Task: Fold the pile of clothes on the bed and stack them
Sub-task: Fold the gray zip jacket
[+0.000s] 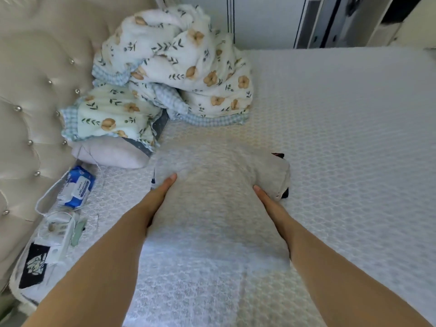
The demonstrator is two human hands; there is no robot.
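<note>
A folded light grey garment [219, 185] lies on the white textured mattress [342, 138] in front of me, stacked on darker clothing whose black and red edges [282, 172] peek out at its right side. My left hand [160, 192] holds the bundle's left side, thumb on top and fingers hidden under the cloth. My right hand [266, 199] holds its right side the same way, thumb visible and fingers tucked beneath.
A crumpled floral quilt [179, 67] and floral pillow [111, 116] sit at the back left against the tufted beige headboard [33, 90]. A pink pillow [111, 152], a wipes pack [76, 187] and small white items [59, 234] lie along the left edge.
</note>
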